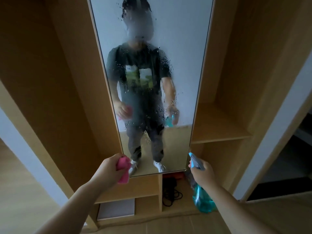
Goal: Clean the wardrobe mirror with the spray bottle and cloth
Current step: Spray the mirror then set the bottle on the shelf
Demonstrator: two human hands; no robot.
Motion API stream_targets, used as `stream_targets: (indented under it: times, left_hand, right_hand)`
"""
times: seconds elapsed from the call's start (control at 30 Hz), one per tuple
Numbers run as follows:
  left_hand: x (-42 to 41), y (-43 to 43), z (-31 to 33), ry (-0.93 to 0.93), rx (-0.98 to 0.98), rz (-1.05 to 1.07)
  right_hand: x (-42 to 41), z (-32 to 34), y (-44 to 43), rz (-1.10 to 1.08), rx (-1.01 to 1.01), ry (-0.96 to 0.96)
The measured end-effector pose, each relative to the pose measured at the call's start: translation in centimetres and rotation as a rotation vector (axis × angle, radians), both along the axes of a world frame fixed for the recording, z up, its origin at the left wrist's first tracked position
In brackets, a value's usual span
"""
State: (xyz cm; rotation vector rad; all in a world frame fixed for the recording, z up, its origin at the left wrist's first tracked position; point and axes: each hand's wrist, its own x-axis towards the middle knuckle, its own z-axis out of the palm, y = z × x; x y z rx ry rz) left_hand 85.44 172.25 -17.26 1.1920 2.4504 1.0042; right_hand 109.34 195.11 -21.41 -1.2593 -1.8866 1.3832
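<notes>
A tall wardrobe mirror [182, 48] stands straight ahead, its middle fogged and beaded with spray droplets that run downward. My left hand [108, 171] is closed around a bunched pink cloth [124, 168], held just in front of the mirror's lower left corner. My right hand [201, 173] grips a teal spray bottle [203, 198] by its neck, with the blue nozzle [194, 160] pointing up toward the mirror's lower right corner. The reflection shows a person holding both items.
Open wooden wardrobe compartments flank the mirror, with a shelf [219, 129] on the right. Below it, a cubby holds a black cable [171, 195] and an orange item [173, 175]. A white box [116, 211] sits in the lower left cubby. A dark doorway opens at far right.
</notes>
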Motion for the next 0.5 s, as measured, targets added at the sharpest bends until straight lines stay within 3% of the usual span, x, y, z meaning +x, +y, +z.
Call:
stream_targets:
  times: [0.37, 0.5]
  left_hand:
    - [0.4, 1.0, -0.8, -0.012, -0.064, -0.019]
    - [1.1, 0.4, -0.9, -0.061, -0.061, -0.037]
  right_hand:
    - [0.7, -3.3, 1.6, 0.040, -0.071, -0.081]
    - [1.2, -4.2, 0.5, -0.044, -0.057, -0.105]
